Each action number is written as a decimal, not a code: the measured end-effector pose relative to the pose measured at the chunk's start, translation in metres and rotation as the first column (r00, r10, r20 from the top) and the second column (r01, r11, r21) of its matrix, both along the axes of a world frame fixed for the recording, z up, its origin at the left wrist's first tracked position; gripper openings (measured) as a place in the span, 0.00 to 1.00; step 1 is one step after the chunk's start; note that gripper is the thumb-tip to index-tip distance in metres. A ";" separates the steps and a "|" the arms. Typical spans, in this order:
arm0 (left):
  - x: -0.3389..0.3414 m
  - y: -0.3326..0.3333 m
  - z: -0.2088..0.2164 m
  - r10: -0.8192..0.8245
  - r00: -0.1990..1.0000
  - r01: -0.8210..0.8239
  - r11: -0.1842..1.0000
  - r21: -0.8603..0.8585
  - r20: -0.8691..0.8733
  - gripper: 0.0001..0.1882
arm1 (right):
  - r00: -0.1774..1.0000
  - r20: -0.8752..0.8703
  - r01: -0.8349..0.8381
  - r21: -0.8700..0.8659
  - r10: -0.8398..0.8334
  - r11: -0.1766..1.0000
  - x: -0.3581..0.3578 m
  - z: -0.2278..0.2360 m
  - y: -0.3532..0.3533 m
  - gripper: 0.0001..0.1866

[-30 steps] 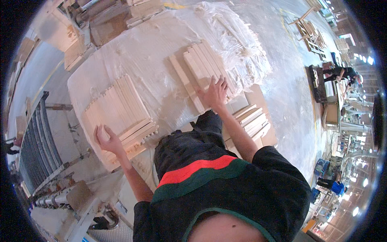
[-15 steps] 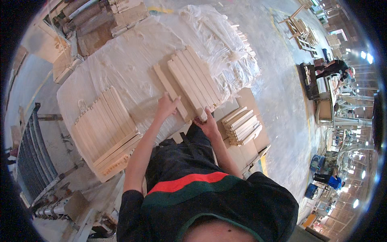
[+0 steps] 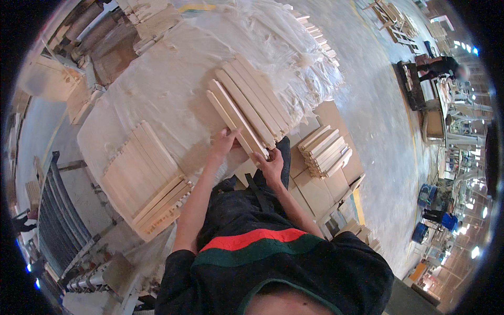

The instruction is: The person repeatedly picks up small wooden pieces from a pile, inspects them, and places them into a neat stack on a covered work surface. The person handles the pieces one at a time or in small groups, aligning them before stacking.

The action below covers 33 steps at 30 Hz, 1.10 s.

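My left hand [image 3: 224,143] is closed on the side of a pale wooden slat [image 3: 229,116], the outermost of a row lying on a plastic-wrapped stack [image 3: 178,79]. At the near ends of the row, my right hand [image 3: 271,167] pinches the same slat's end, its fingers partly hidden below. A second slat [image 3: 237,109] lies tight alongside, and several more form the row [image 3: 254,94] to the right. Farther left on the wrap rests a wider group of slats [image 3: 143,170], side by side, with a few piled at its near edge.
A small pile of slats [image 3: 324,152] sits on cardboard [image 3: 355,157] to my right. At the left stands a dark barred rack [image 3: 60,210]; machinery [image 3: 107,44] is at the far left. Another person [image 3: 443,67] works at a bench on the far right.
The outer slat, earlier apart from the row with a gap, now lies close against it. Both hands have shifted slightly right, and the view has moved a little.
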<state>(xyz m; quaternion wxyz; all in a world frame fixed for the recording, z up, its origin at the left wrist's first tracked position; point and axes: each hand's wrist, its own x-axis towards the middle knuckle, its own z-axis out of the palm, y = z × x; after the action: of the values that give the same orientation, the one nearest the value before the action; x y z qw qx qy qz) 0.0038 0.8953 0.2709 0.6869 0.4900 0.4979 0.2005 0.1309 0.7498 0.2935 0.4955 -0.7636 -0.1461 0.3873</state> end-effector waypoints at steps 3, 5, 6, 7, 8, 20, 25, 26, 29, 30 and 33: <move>0.010 -0.003 0.004 0.021 0.926 0.049 0.983 0.175 -0.377 0.34 | 0.973 0.225 0.044 0.002 -0.043 0.999 -0.013 0.002 -0.006 0.40; 0.013 -0.009 0.007 0.105 0.924 -0.019 0.973 0.230 -0.368 0.35 | 0.951 0.310 0.003 0.036 -0.014 0.999 -0.013 0.005 -0.013 0.43; 0.014 -0.011 0.010 0.142 0.921 -0.049 0.966 0.256 -0.362 0.36 | 0.903 0.430 -0.024 0.076 -0.011 0.997 -0.012 0.004 -0.014 0.41; 0.015 -0.009 0.013 0.162 0.916 -0.059 0.959 0.276 -0.367 0.37 | 0.840 0.542 -0.054 0.113 -0.015 0.992 -0.011 0.003 -0.015 0.39; 0.014 -0.007 0.012 0.180 0.910 -0.067 0.953 0.295 -0.374 0.38 | 0.826 0.563 -0.086 0.108 0.010 0.990 -0.011 0.004 -0.014 0.37; 0.012 0.008 0.016 0.007 0.781 0.302 0.871 0.388 -0.625 0.32 | 0.967 -0.234 0.113 0.056 -0.097 0.992 0.044 -0.035 -0.002 0.21; 0.009 0.003 0.014 0.185 0.918 0.073 0.791 0.607 -0.351 0.41 | 0.917 -0.393 0.111 0.076 -0.073 0.991 0.049 -0.020 0.016 0.21; 0.007 0.006 0.014 0.147 0.922 0.102 0.801 0.590 -0.359 0.43 | 0.920 -0.388 0.117 0.112 -0.065 0.987 0.048 -0.022 0.012 0.20; 0.006 0.008 0.018 0.060 0.874 0.187 0.873 0.449 -0.481 0.45 | 0.985 -0.169 0.071 0.160 -0.043 0.985 0.043 -0.027 -0.009 0.20; 0.008 0.010 0.022 0.030 0.846 0.211 0.898 0.386 -0.532 0.44 | 0.999 0.048 0.018 0.128 -0.024 0.992 0.045 -0.031 -0.019 0.20; 0.012 0.010 0.024 0.131 0.808 0.197 0.858 0.474 -0.574 0.47 | 0.792 0.588 -0.169 -0.046 0.164 0.984 0.040 -0.014 -0.035 0.25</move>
<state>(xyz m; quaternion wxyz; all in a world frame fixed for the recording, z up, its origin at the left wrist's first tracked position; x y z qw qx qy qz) 0.0159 0.9055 0.2950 0.3468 0.7007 0.6048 0.1516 0.1705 0.7147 0.2798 0.3931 -0.8279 -0.3611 0.1726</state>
